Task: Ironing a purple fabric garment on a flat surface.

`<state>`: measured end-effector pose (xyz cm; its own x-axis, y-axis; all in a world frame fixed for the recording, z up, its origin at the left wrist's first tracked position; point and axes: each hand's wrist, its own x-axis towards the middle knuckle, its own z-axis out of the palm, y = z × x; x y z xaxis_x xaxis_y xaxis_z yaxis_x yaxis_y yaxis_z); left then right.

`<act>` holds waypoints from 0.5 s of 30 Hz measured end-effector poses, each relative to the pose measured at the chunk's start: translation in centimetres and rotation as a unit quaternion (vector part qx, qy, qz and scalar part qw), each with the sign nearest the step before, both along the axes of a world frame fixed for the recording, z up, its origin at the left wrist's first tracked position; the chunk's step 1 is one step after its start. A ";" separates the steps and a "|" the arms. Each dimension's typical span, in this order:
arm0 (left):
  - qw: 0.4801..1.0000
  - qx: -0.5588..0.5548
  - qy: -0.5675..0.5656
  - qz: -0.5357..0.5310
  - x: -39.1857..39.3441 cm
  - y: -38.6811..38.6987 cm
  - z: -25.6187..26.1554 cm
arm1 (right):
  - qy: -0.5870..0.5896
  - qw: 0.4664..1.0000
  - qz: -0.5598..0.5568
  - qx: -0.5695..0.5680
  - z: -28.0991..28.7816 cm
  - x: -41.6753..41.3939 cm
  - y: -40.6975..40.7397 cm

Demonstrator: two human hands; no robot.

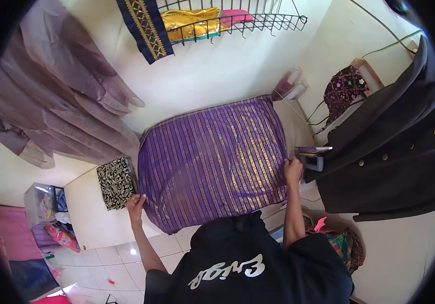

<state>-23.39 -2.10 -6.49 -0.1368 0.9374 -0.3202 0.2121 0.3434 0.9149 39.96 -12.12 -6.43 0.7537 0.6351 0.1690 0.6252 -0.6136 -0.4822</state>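
Observation:
A purple cloth (202, 163) with gold stripes lies spread across the table, its lower edge close to my body. My left hand (137, 207) pinches its left edge near the front corner. On the opposite side, my right hand (293, 171) grips the right edge between thumb and fingers. Just past the left hand, a folded black-and-cream patterned cloth (115, 184) rests on the white tabletop (88, 209). What seems to be a clothes iron (313, 161) stands upright beside my right hand.
Mauve garments (61, 98) hang at the left, and a dark buttoned coat (388, 167) hangs at the right. A wire rack (278, 19) on the wall holds folded fabrics. Clear containers (289, 83) stand at the back corner. A cable (293, 106) runs down near them.

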 end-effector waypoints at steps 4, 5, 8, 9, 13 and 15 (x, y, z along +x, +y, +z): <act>0.997 0.062 -0.048 0.020 -0.3 -1.0 2.0 | 0.125 0.987 0.030 0.102 2.9 2.0 -0.2; 0.994 0.087 -0.068 0.028 0.1 -1.3 3.1 | 0.148 0.973 0.063 0.164 2.4 3.3 -1.1; 0.994 0.107 -0.024 0.020 -1.2 -2.2 6.0 | 0.278 0.928 0.074 0.238 5.7 3.2 -2.3; 0.993 0.117 -0.009 0.013 -1.7 -2.5 7.0 | 0.286 0.923 0.077 0.244 8.0 2.7 -2.8; 0.983 0.181 -0.018 0.035 -2.2 -3.1 10.6 | 0.332 0.888 0.068 0.312 13.9 1.9 -4.2; 0.982 0.187 -0.017 0.020 -2.8 -3.2 12.4 | 0.326 0.877 0.078 0.344 16.3 1.4 -4.2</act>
<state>-26.21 -5.27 5.89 -0.1707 0.9844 0.0414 0.1729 -0.0115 0.9849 41.38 -16.36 9.83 0.7458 0.6556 0.1184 0.1304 0.0307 -0.9910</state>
